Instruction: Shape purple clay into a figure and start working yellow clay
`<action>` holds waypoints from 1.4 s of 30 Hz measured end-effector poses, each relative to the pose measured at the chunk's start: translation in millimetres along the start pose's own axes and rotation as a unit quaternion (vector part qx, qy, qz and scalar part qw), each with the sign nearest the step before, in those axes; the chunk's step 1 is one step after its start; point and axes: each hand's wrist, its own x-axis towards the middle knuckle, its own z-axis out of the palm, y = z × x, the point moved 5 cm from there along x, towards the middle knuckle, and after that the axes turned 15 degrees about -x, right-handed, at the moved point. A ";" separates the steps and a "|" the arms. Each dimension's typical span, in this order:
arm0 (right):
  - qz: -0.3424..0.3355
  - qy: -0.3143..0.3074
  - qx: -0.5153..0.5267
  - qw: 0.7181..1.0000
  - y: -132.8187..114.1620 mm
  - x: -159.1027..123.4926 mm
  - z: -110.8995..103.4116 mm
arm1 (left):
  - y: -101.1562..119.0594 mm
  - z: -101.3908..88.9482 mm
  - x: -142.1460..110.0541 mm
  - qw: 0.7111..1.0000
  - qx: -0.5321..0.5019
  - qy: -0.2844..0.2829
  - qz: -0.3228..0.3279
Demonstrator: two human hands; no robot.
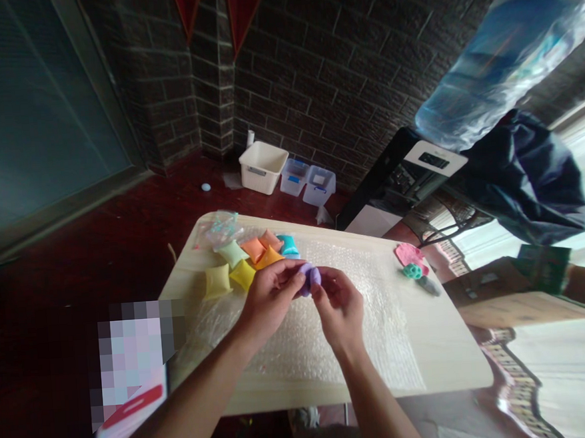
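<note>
Between my two hands, above the middle of the table, is a piece of purple modelling clay [305, 278], bent or folded with a gap in its middle. My left hand [276, 288] pinches its left side between thumb and fingers. On the other side, my right hand [339, 301] grips it with the thumb in front. Bubble wrap [301, 342] lies flat on the table beneath both hands. Beyond my left hand are several soft packets of coloured clay, among them a yellow packet [243, 274], an orange packet [268, 257] and a blue packet [289, 244].
Pink clay [409, 254], a green clay piece [412, 271] and a grey lump [430, 286] sit at the table's right edge. A crumpled plastic bag [223, 229] is at the far left corner. Storage bins [263, 167] and a water dispenser [394, 178] stand behind the table [447, 355].
</note>
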 end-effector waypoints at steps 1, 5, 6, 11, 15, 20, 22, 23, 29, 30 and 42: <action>0.002 0.000 0.002 1.000 0.2 0.2 0.0 | 0.0 -0.1 -0.3 1.000 0.001 0.007 -0.003; 0.009 0.002 0.024 1.000 1.9 1.4 -0.4 | 1.8 -1.4 -1.9 0.999 -0.012 0.051 -0.002; 0.012 -0.001 0.036 0.999 2.9 1.6 -0.1 | 2.5 -1.8 -2.2 0.998 -0.014 0.059 0.001; 0.045 -0.010 0.115 0.992 12.1 3.3 1.7 | 4.8 -4.8 -0.3 0.993 -0.066 0.093 0.006; 0.095 0.031 0.114 0.988 23.9 6.9 -3.4 | 3.3 -6.6 3.1 0.984 -0.144 0.096 -0.027; 0.094 -0.011 -0.092 0.991 36.2 9.7 -4.7 | 4.1 -6.6 4.9 0.988 -0.143 0.055 -0.033; 0.050 -0.068 -0.176 0.981 37.7 6.7 0.5 | 4.6 -6.7 4.7 0.989 -0.137 0.044 -0.033; 0.024 -0.102 -0.208 0.972 38.1 3.9 4.0 | 5.0 -6.9 4.5 0.990 -0.132 0.042 -0.032; -0.044 -0.195 -0.249 0.948 37.7 -9.3 9.7 | 7.6 -7.8 4.2 0.993 -0.102 0.038 -0.036; -0.026 -0.190 -0.226 0.955 37.9 -8.1 7.1 | 8.1 -7.4 4.2 0.994 -0.102 0.032 -0.037; 0.030 -0.083 0.075 0.993 4.7 0.0 -10.4 | 0.8 -4.0 0.0 0.998 -0.019 -0.033 -0.048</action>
